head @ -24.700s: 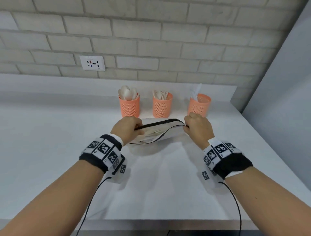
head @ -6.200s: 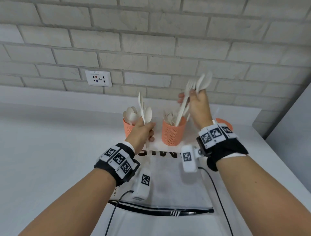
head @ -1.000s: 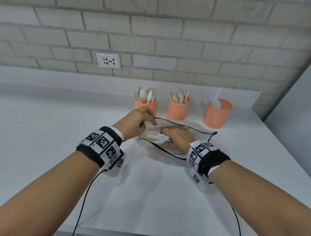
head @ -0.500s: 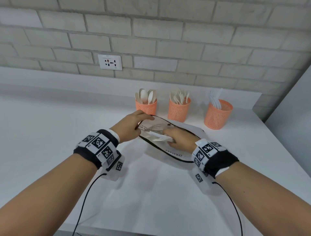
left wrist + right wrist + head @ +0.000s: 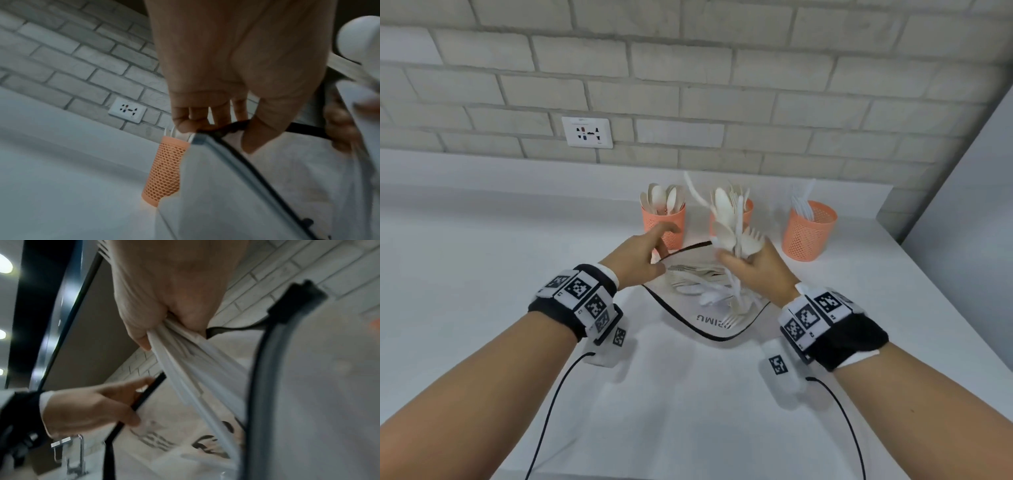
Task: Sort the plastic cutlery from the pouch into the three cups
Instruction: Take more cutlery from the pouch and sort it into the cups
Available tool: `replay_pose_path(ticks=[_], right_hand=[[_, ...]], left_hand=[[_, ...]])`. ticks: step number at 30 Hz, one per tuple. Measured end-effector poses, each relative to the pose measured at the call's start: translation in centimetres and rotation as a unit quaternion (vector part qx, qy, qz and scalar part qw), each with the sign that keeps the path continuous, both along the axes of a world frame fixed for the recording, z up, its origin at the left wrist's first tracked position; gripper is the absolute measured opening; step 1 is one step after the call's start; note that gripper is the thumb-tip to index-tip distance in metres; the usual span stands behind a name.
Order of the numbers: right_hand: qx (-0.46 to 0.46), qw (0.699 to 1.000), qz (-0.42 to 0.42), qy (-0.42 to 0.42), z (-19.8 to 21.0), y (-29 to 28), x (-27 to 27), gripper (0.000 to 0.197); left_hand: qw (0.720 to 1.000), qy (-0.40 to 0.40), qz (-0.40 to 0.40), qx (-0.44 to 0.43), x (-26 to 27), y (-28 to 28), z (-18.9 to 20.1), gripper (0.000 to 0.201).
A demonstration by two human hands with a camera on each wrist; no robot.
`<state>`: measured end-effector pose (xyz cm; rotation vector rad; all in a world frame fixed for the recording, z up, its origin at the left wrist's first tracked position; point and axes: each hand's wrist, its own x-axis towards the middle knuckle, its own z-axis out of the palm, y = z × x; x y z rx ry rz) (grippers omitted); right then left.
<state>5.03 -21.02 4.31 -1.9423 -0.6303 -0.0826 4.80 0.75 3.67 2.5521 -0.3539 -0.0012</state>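
A clear pouch (image 5: 717,320) with a black zip rim lies on the white counter, and several white forks and spoons are still inside it. My left hand (image 5: 661,247) pinches the rim (image 5: 232,128) at the pouch's far left and holds the mouth up. Just above the pouch, my right hand (image 5: 739,261) grips a mixed bunch of white cutlery (image 5: 734,229) by the handles (image 5: 185,356). Behind stand three orange mesh cups: the left cup (image 5: 663,224) holds spoons, the middle cup (image 5: 748,208) is mostly hidden behind the bunch, and the right cup (image 5: 810,231) holds knives.
A brick wall with a socket (image 5: 587,132) runs behind the cups. A grey panel (image 5: 962,205) bounds the counter on the right. Black cables (image 5: 551,411) trail from both wristbands across the white counter toward its front edge.
My right hand has come up out of the pouch with a bunch of cutlery in it. My left hand stays at the pouch rim.
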Motion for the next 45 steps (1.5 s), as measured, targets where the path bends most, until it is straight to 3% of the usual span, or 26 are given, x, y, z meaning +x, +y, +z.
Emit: replay_pose_path(ticks=[3, 8, 12, 15, 20, 23, 25, 27, 29, 31, 33, 37, 39, 41, 42, 45], right_hand=[[0.079, 0.995, -0.055, 0.002, 1.1, 0.4, -0.1, 0.022], [0.203, 0.971, -0.085, 0.093, 2.8, -0.1, 0.0, 0.010], [0.268, 0.940, -0.107, 0.184, 3.2, -1.2, 1.1, 0.009], [0.292, 0.922, -0.120, 0.223, 3.3, -2.2, 2.0, 0.009], [0.305, 0.904, -0.145, 0.261, 2.9, -3.3, 3.5, 0.003], [0.307, 0.903, -0.138, 0.268, 3.1, -3.7, 4.3, 0.002], [0.291, 0.909, -0.126, 0.269, 3.2, -3.8, 4.7, 0.002], [0.285, 0.912, -0.112, 0.274, 3.1, -3.6, 5.0, 0.003], [0.286, 0.912, -0.093, 0.279, 3.0, -3.0, 5.2, 0.008], [0.299, 0.908, -0.068, 0.285, 3.3, -2.3, 5.4, 0.009], [0.307, 0.906, -0.040, 0.289, 3.5, -1.6, 5.5, 0.009], [0.279, 0.912, 0.005, 0.301, 3.8, -0.9, 5.5, 0.008], [0.247, 0.922, 0.014, 0.299, 3.7, -0.9, 5.8, 0.013], [0.213, 0.931, 0.014, 0.295, 3.9, -1.1, 6.0, 0.019], [0.190, 0.938, 0.013, 0.292, 4.0, -1.2, 6.2, 0.021], [0.105, 0.957, 0.023, 0.271, 4.2, -1.8, 7.0, 0.020]], left_hand=[[0.996, 0.029, -0.056, 0.068, 0.4, -1.7, -0.3, 0.052], [0.988, 0.079, -0.114, 0.071, 0.3, -5.0, -1.4, 0.049], [0.964, 0.156, -0.127, 0.172, -0.2, -6.5, -2.5, 0.046], [0.933, 0.200, -0.154, 0.256, -0.4, -6.2, -3.7, 0.049], [0.917, 0.314, -0.073, 0.234, -0.1, -6.0, -3.2, 0.072], [0.903, 0.310, -0.093, 0.282, 0.6, -6.3, -2.1, 0.062], [0.943, 0.269, -0.075, 0.182, 1.3, -6.4, -0.9, 0.045], [0.977, 0.209, -0.020, -0.027, 2.0, -6.9, 0.9, 0.039], [0.962, 0.173, 0.005, -0.209, 2.4, -7.8, 2.5, 0.043], [0.933, 0.195, -0.026, -0.301, 2.5, -9.2, 3.2, 0.049], [0.909, 0.225, -0.052, -0.347, 2.7, -10.3, 3.3, 0.053], [0.854, 0.266, -0.087, -0.439, 4.6, -10.5, 2.6, 0.083], [0.845, 0.267, -0.086, -0.455, 5.1, -10.4, 2.4, 0.061], [0.850, 0.249, -0.074, -0.458, 5.1, -10.7, 2.4, 0.023], [0.855, 0.236, -0.069, -0.456, 5.1, -10.8, 2.3, 0.015], [0.869, 0.210, -0.056, -0.444, 5.6, -11.0, 1.6, 0.022]])
